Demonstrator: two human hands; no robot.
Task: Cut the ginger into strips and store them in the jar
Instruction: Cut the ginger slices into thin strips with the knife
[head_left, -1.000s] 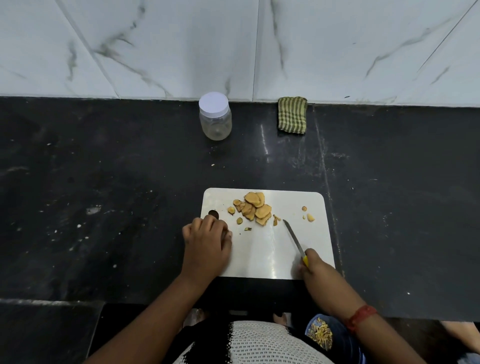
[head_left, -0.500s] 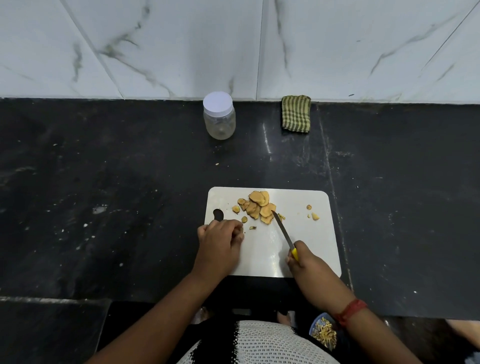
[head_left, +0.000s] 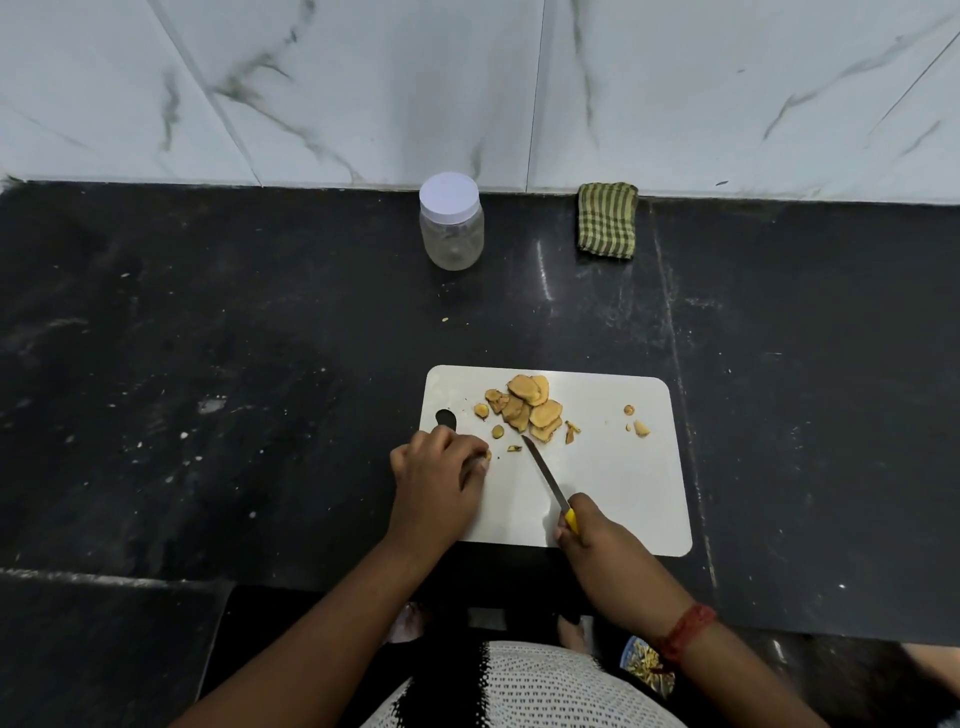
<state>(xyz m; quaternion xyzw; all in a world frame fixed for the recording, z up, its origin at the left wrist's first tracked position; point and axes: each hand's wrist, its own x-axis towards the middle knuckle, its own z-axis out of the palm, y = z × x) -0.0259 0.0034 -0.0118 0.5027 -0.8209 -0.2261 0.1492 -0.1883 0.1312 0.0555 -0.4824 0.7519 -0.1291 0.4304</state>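
Tan ginger slices (head_left: 525, 409) only; no strips; lidded clear plastic jar (head_left: 451, 222) empty. Your right hand (head_left: 597, 530) grips yellow-handled knife (head_left: 548, 480); left hand (head_left: 439, 480) pinches a ginger bit.

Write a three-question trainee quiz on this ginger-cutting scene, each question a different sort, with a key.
1. True or false: the jar has its white lid on.
2. Multiple choice: the right hand holds A) a spoon, B) a knife with a yellow handle, C) the striped cloth.
3. Fill in: the pile of ginger slices lies on the white ____.

Key
1. True.
2. B; its tip points at the pile.
3. Cutting board. The left hand rests at its left edge, curled over a small ginger piece.
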